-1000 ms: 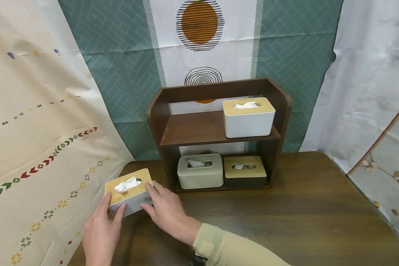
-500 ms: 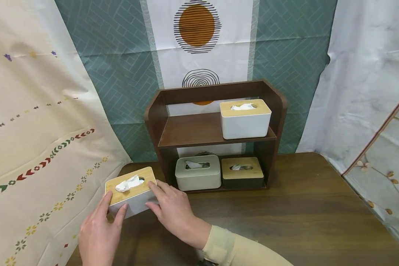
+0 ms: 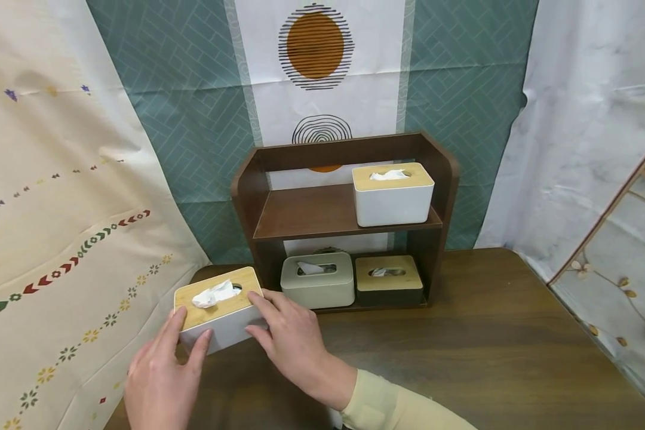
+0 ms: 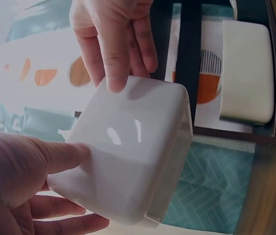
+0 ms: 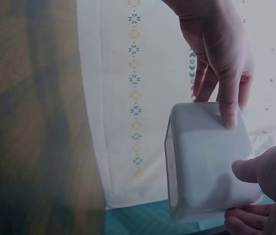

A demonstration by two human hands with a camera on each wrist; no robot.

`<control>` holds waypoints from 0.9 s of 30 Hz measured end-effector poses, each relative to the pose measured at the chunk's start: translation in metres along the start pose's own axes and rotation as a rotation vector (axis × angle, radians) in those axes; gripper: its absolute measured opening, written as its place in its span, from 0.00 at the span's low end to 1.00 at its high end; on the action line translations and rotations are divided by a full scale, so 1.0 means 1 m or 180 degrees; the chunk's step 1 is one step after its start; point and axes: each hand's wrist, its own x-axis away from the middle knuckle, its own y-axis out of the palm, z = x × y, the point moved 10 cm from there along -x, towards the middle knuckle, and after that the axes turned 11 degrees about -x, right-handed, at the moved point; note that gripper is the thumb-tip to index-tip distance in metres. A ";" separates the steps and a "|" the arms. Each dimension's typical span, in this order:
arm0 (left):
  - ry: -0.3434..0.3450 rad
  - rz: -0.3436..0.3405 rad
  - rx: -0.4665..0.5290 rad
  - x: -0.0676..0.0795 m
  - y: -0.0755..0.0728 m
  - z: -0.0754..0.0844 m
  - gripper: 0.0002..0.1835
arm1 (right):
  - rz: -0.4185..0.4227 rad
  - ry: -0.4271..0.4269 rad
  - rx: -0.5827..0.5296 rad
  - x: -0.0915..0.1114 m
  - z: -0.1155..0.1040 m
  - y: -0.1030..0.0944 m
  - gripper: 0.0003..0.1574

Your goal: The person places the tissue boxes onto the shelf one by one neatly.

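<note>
A white tissue box (image 3: 228, 335) with a light wooden lid is held in both hands at the left of the head view, tilted, a tissue (image 3: 215, 294) poking from its slot. My left hand (image 3: 163, 373) grips its left end, thumb on the near white side. The right end is gripped by my right hand (image 3: 295, 346), fingers on the lid's edge and thumb on the side. In the left wrist view the box's glossy white wall (image 4: 123, 142) lies between both thumbs. The right wrist view shows the box's underside edge (image 5: 172, 166) raised off the table.
A dark brown two-tier shelf (image 3: 306, 215) stands at the back of the wooden table (image 3: 462, 358). Its upper tier bears a white tissue box (image 3: 393, 206) at the right. Below sit a grey-beige box (image 3: 318, 292) and a black wooden-lidded one (image 3: 389, 297). A patterned cloth (image 3: 86, 239) hangs at left.
Both hands have carried the tissue box slightly to the right, closer to the shelf. The grip looks the same, and the head view has shifted a little.
</note>
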 end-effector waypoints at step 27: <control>0.0530 0.0452 0.0231 -0.001 -0.030 0.057 0.38 | 0.0673 -0.0165 -0.0313 0.004 0.003 -0.076 0.32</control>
